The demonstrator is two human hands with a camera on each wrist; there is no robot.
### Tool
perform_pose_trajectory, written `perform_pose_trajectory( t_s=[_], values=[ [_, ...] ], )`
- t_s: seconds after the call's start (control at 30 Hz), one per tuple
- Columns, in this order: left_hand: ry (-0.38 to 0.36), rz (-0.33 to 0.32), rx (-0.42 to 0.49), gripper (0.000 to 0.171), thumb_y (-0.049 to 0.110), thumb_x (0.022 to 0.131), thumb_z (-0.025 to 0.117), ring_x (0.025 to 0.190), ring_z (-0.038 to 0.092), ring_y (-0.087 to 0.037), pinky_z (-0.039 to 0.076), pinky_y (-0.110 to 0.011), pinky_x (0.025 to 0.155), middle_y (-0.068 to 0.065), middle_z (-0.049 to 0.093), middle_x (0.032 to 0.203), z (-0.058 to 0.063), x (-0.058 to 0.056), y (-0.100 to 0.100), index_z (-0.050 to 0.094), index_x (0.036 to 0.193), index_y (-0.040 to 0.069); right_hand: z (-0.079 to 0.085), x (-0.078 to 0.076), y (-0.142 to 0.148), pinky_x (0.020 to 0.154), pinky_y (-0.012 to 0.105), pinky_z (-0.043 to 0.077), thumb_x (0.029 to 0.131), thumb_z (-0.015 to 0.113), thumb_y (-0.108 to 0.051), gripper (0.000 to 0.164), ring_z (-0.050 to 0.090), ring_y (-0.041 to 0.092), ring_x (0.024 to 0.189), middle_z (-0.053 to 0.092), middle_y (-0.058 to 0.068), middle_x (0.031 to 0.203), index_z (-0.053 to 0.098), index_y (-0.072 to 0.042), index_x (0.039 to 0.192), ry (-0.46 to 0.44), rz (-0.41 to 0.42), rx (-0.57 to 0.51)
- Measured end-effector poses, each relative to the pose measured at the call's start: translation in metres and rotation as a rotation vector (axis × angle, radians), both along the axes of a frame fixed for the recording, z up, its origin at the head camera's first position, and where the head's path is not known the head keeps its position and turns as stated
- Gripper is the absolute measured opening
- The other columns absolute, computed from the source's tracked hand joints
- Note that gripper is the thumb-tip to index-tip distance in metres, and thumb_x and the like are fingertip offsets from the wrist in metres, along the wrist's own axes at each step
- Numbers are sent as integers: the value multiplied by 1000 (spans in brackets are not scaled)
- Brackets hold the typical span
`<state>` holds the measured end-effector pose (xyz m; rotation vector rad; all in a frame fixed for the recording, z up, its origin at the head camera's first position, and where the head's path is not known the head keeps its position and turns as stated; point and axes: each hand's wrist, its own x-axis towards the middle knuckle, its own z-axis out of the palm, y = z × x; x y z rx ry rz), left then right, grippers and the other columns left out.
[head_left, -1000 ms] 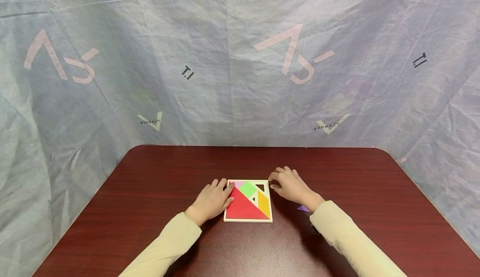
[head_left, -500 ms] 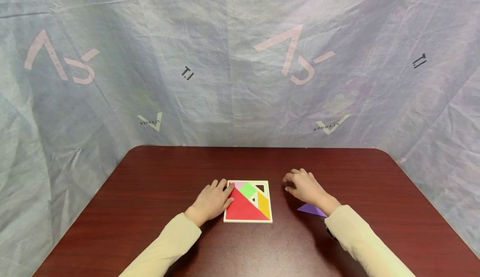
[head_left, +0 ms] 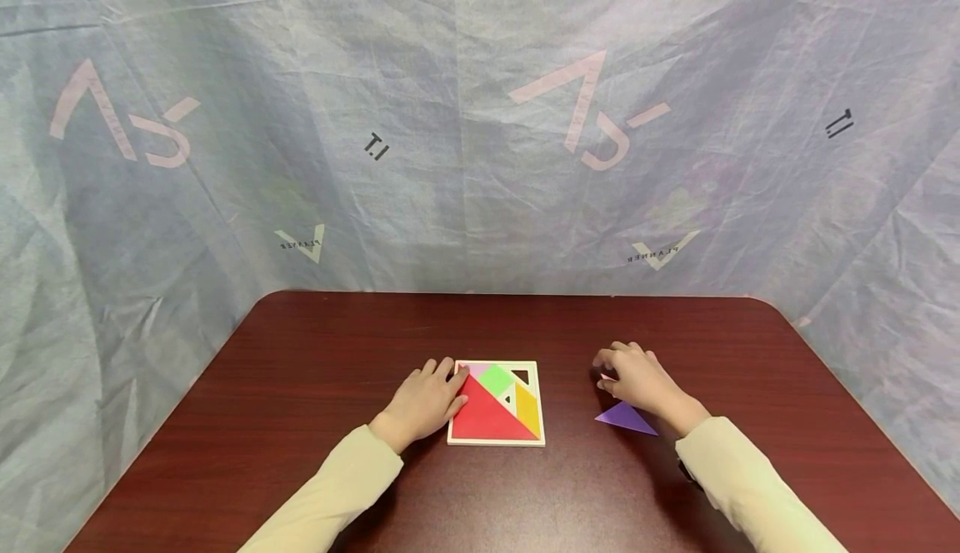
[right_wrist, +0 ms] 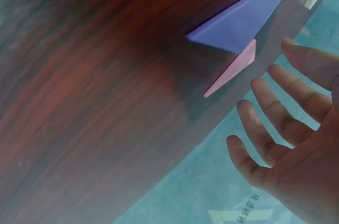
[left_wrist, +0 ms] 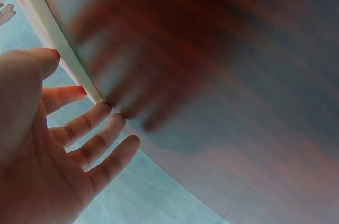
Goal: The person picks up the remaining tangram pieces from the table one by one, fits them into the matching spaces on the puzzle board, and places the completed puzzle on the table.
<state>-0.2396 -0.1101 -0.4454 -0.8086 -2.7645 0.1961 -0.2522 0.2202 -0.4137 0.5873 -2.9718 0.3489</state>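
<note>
A square tangram tray (head_left: 495,443) lies flat on the table, holding a large red triangle (head_left: 487,415), a green square (head_left: 497,380), a yellow parallelogram (head_left: 527,410) and a lilac piece (head_left: 474,367). My left hand (head_left: 423,399) rests on its left edge, thumb and index fingertips overlapping the red and lilac pieces. To the right, my right hand (head_left: 637,376) hovers with spread, relaxed fingers over a small pink triangle (right_wrist: 233,69), mostly hidden beneath it in the head view. A purple triangle (head_left: 628,420) lies just in front of that hand.
The dark red wooden table (head_left: 337,336) has rounded far corners. Grey fabric (head_left: 450,203) with printed marks hangs behind and to both sides. Dark triangular gaps show in the tray's right part.
My right hand has moved right, away from the tray, to above the pink triangle. The purple triangle has come into full view. My left hand and the tray stay put.
</note>
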Motion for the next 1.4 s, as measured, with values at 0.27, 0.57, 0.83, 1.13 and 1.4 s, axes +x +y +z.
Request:
perform_pose_trajectory(
  t_s=[0.27,0.57,0.83,1.13,1.4],
  values=[
    [-4,3,-4,43,40,91,50,91,50,-24,48,-36,74,-9,52,110,0,0,0,56,125,15,-2,3,10,62,36,34,74,73,-17,17,47,19,75,54,-2,79,65,-14,89,-1,-19,-11],
    [0,0,-2,42,40,91,50,91,50,-24,48,-36,73,-9,52,110,-1,-1,-1,56,125,15,-2,5,14,64,40,37,72,75,-18,21,48,19,75,54,0,78,63,-11,87,-45,-37,5],
    [-7,4,-6,43,40,91,49,91,50,-24,48,-36,74,-9,51,110,0,0,0,55,126,15,-4,6,15,61,40,37,71,75,-17,21,48,19,73,54,1,77,63,-9,86,-36,-37,12],
    [5,2,-9,43,40,91,50,91,50,-23,48,-36,73,-9,52,110,1,1,0,56,126,15,-5,4,15,62,42,38,69,76,-16,22,52,24,76,56,0,75,64,-8,85,-32,-40,16],
    [3,6,-10,43,40,91,50,92,50,-24,48,-36,74,-9,52,110,1,0,0,55,126,16,-4,2,15,65,44,38,70,76,-16,22,52,22,75,54,-2,67,63,-7,85,-66,-61,2]
  ],
)
